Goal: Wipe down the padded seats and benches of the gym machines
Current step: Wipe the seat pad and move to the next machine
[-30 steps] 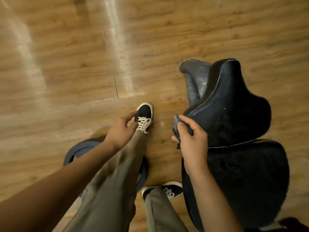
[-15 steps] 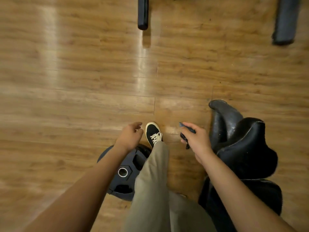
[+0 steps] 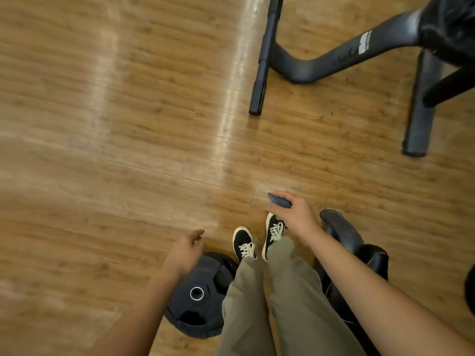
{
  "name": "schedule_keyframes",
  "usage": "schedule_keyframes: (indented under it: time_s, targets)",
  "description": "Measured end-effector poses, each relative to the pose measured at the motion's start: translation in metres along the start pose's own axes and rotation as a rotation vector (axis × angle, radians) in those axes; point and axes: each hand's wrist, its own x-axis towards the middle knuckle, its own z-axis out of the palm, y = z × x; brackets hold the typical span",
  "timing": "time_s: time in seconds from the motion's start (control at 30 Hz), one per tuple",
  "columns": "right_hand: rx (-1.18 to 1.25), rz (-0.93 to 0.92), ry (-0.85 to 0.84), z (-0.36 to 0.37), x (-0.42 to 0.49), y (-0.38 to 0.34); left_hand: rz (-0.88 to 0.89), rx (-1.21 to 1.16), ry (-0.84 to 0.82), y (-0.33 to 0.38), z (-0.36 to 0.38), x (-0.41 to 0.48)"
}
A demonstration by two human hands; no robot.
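Head view, right grip (image 3: 298, 217) holding one cloth (image 3: 279, 201), left grip (image 3: 186, 251) loose, one weight plate (image 3: 205, 304)

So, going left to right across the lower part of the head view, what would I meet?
Left hand → left shoe → right hand gripping the cloth → black padded seat.

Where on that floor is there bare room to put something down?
Bare: the wide wooden floor left of the machine frame and ahead of the shoes. Crowded: between weight plate and padded seat, and at upper right under the frame.
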Motion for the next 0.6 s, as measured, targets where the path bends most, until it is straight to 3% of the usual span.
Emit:
schedule_keyframes:
  time_s: [0.17,0.33,0.6]
  targets:
    - [0.025,-0.043,0.039,-0.016,0.02,-0.065,-0.077,-0.057,-0.01,0.033,-0.043,0.0]
    - [0.153,-0.021,0.064,-0.05,0.041,-0.127,-0.076,-0.012,0.005,0.12,-0.089,0.018]
    - [0.273,0.071,0.155,-0.087,0.081,-0.192,0.172,0.077,0.003,0.301,-0.172,0.061]
